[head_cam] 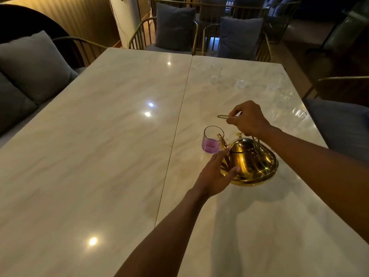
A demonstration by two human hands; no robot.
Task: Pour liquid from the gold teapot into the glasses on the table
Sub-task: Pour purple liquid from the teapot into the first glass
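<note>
Marble counter (99,156), two slabs with a seam. Purple glass (212,139) just right of the seam, some liquid already in it, spout nearly at its rim. Left hand (214,172) flat on the gold teapot (250,163), fingers straight, apart. Right hand (248,118) pinches the wire handle above the lid. Clear glasses (241,82) well apart, along the far and right edges, look unfilled. Risks: thin handle slips, lid drops on tilt, spout knocks the glass.
</note>
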